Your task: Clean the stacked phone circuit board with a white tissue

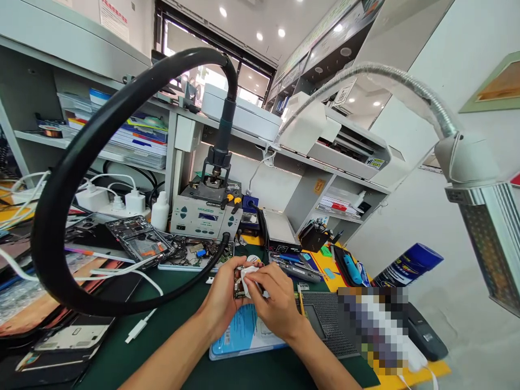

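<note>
My left hand (221, 298) grips a small circuit board (239, 283) by its left edge, holding it above the green mat (170, 325). My right hand (274, 300) presses a white wipe (247, 277) against the board's face with thumb and fingers. Both hands meet over a light blue phone-sized panel (244, 336) lying flat on the mat. Most of the board is hidden by my fingers.
A thick black hose (60, 206) loops from the rework station (205, 211) across the left. Opened phones (140, 241) and boards lie behind my hands. A gooseneck lamp (479, 206) hangs at right. Tools (292, 265), a blue can (410, 265) and a dark grid pad (325, 319) sit to the right.
</note>
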A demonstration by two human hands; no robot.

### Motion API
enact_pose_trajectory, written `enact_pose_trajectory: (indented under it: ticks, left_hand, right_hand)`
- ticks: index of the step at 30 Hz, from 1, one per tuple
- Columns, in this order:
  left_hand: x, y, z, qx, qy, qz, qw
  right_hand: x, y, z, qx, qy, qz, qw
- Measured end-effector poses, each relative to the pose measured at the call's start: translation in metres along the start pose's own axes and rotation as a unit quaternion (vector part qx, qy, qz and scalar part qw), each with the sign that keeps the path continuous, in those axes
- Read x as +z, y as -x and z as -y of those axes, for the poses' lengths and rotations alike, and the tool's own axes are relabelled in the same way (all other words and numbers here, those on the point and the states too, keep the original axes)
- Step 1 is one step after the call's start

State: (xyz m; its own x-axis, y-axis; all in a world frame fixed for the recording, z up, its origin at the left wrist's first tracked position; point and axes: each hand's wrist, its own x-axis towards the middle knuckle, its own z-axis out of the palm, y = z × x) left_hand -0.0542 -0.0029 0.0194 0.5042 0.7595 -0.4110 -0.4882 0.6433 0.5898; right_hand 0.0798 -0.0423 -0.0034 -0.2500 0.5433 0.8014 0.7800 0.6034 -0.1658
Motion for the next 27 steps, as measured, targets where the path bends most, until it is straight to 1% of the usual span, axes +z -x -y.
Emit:
enact_pose_trajectory:
  ticks: [3, 8, 13, 17, 21, 25, 27]
  left_hand:
    - [0.002, 0.0, 0.0, -0.002, -0.002, -0.006, 1.0]
    - [0.003, 0.002, 0.004, -0.014, 0.007, 0.007, 1.0]
    - [0.003, 0.0, 0.006, -0.02, 0.008, 0.012, 1.0]
    - [0.004, 0.0, 0.005, -0.028, 0.004, 0.024, 0.999]
    - [0.007, 0.001, 0.004, -0.02, 0.03, 0.015, 0.999]
    - [0.01, 0.002, 0.002, -0.022, 0.045, 0.013, 0.999]
    - [0.01, 0.002, 0.002, -0.012, 0.042, 0.018, 0.999]
  right_hand:
    - [-0.001, 0.002, 0.0, 0.005, 0.009, 0.024, 1.0]
    - [0.0, 0.003, 0.005, -0.004, -0.016, -0.006, 1.0]
    - [0.005, 0.004, 0.008, -0.003, -0.002, 0.043, 0.999]
    - [0.004, 0.004, 0.011, -0.001, -0.014, 0.024, 1.0]
    - [0.003, 0.005, 0.014, -0.014, 0.004, 0.044, 0.999]
    - [0.003, 0.006, 0.017, -0.017, -0.003, 0.034, 0.999]
    - [0.003, 0.006, 0.017, -0.019, 0.008, 0.044, 0.999]
